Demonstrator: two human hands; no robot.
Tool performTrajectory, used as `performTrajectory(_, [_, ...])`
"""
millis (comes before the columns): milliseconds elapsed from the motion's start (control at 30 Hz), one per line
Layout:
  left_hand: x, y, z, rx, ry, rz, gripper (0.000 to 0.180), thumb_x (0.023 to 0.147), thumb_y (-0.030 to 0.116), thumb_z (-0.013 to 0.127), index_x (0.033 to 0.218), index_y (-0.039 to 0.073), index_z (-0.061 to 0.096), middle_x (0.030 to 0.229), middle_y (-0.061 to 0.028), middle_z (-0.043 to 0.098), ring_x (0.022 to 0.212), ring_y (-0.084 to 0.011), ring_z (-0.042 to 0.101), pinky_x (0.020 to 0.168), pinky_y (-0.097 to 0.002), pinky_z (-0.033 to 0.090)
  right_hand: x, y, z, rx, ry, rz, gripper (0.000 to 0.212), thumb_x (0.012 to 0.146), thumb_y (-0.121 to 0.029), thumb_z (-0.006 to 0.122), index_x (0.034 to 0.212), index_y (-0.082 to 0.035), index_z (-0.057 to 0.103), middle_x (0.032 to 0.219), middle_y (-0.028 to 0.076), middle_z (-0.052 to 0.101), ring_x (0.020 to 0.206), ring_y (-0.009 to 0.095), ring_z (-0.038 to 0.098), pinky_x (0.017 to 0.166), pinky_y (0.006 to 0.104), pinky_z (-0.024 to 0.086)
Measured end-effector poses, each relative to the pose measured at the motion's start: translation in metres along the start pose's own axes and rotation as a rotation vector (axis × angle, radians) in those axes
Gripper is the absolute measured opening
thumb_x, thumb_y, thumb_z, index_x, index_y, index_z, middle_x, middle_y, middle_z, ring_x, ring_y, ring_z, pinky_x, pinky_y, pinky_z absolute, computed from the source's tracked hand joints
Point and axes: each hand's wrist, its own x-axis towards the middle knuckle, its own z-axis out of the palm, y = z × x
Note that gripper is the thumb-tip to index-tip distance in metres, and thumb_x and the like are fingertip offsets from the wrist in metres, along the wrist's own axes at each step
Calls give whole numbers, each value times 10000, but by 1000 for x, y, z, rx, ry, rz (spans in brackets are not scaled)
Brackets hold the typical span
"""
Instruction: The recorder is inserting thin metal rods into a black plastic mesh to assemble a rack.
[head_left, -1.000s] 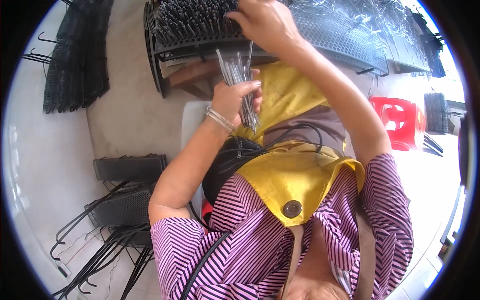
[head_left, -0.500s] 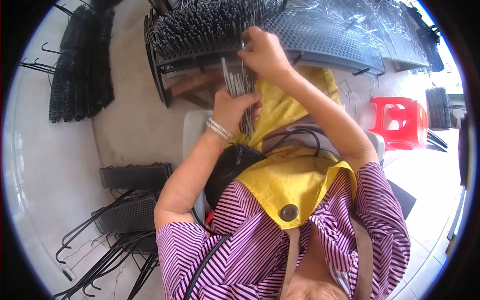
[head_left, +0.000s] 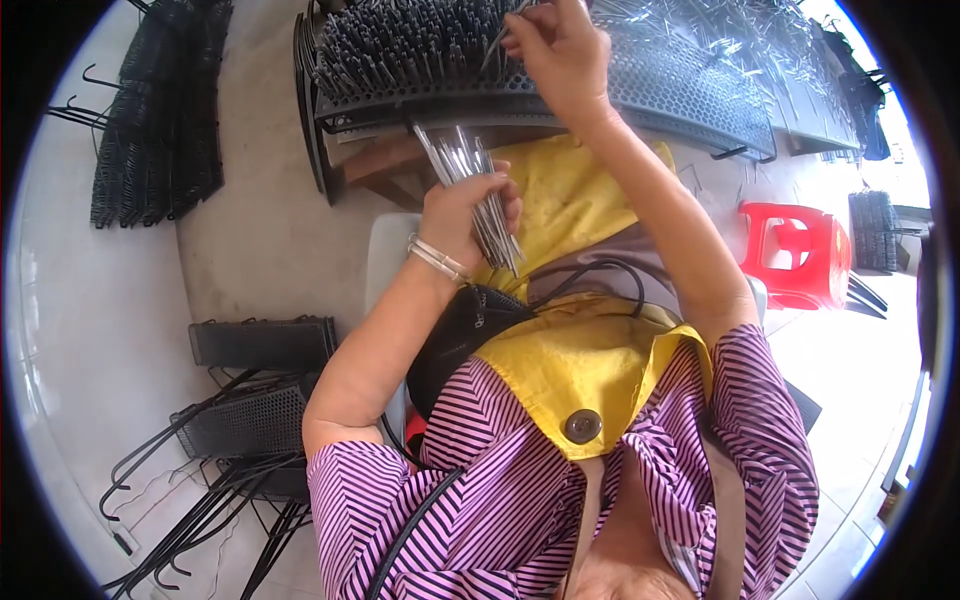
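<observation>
A bundle of thin silver metal rods (head_left: 458, 160) is gripped in my left hand (head_left: 468, 210), tilted with its upper ends toward the rack. My right hand (head_left: 565, 60) is over the front of a black perforated metal rack (head_left: 660, 95), its thumb and fingers pinched on a thin metal rod (head_left: 494, 46). The rod's far end merges with the dense rows of dark upright rods (head_left: 400, 60) standing in the rack's left part, so I cannot tell whether it touches them. Loose silver rods (head_left: 720, 40) lie scattered across the rack's right part.
A red plastic stool (head_left: 795, 255) stands on the floor to the right. Black wire racks (head_left: 165, 120) are stacked at the far left. Black perforated trays (head_left: 250, 420) and hooked black rods (head_left: 200, 520) lie at the lower left. A yellow apron (head_left: 560, 370) covers my lap.
My right hand has moved up and right, away from the bundle to over the rack, with a rod in its fingers. The bundle in my left hand has tilted more to the left.
</observation>
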Motion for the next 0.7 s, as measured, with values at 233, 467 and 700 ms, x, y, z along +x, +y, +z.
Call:
performTrajectory(233, [-1, -1, -3, -25, 57, 40, 216, 741, 9, 526, 953, -5, 489, 744, -103, 544, 667, -199, 547, 559, -308, 473, -1, 11, 8, -76, -25, -185, 248, 774, 16, 539, 1006, -26, 461, 650, 81, 562, 511, 129, 569, 456, 236, 446])
performTrajectory(467, [-3, 1, -4, -1, 50, 22, 244, 738, 3, 563, 974, -22, 507, 703, -121, 568, 638, -220, 584, 582, -333, 506, -10, 25, 11, -304, -88, -475, 193, 740, -74, 564, 932, -59, 542, 720, 143, 582, 661, 330, 571, 547, 352, 474])
performTrajectory(700, [-8, 4, 9, 64, 198, 66, 153, 692, -14, 611, 812, -80, 542, 701, -169, 586, 573, -252, 590, 523, -352, 515, 4, 20, 14, -548, -297, -407, 124, 683, -53, 505, 795, -36, 554, 689, 150, 563, 644, 348, 556, 566, 426, 447])
